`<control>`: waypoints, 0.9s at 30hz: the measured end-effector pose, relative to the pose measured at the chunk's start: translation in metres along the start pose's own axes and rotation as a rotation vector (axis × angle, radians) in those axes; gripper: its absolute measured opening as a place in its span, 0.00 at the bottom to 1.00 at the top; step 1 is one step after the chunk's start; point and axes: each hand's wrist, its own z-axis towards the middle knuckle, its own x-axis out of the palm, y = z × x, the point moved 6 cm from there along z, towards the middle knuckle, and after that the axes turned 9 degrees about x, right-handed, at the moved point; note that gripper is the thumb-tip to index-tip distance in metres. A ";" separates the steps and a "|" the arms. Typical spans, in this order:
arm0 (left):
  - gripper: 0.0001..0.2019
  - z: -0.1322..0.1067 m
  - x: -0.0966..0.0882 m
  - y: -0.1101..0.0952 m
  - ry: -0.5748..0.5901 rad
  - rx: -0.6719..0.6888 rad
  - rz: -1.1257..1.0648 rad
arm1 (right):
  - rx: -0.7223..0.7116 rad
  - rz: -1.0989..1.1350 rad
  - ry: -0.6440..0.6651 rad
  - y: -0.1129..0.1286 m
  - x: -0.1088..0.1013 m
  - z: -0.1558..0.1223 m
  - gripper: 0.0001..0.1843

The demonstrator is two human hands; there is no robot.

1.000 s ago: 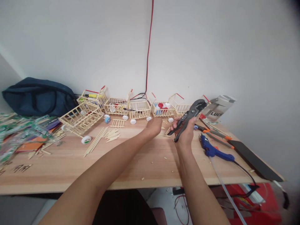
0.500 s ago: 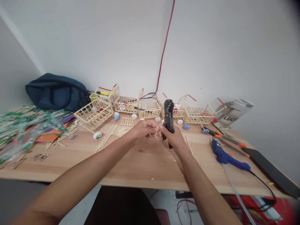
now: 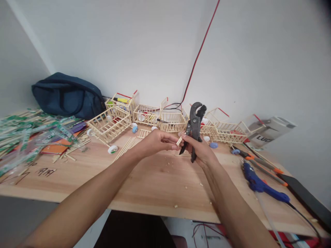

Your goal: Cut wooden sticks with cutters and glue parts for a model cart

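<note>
My right hand (image 3: 203,150) is closed around the handles of a black hand cutter (image 3: 195,122), which points up with its curved jaws apart. Between my two hands are short, pale wooden sticks (image 3: 179,140). The fingertips of my left hand (image 3: 157,143) pinch their lower end, while my right thumb lies at the upper end. Behind my hands stands a small cart made of sticks (image 3: 173,122). A ladder-like stick panel (image 3: 144,133) lies on the table left of it, with loose long sticks (image 3: 124,148) nearby.
Several stick carts (image 3: 110,125) with bottle-cap wheels line the wall. A blue bag (image 3: 67,96) and plastic-wrapped sticks (image 3: 23,141) occupy the left. On the right lie a blue glue gun (image 3: 261,184), orange-handled pliers (image 3: 266,165) and a black slab (image 3: 305,196). Small offcuts dot the wooden table (image 3: 150,189).
My right hand has raised and turned the cutter, so its jaws now show apart. The short sticks between my hands are plainer to see. The camera view has shifted slightly left.
</note>
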 end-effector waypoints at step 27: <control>0.13 -0.002 0.014 0.018 -0.176 -0.040 0.193 | -0.214 -0.535 -0.159 0.003 -0.002 -0.011 0.17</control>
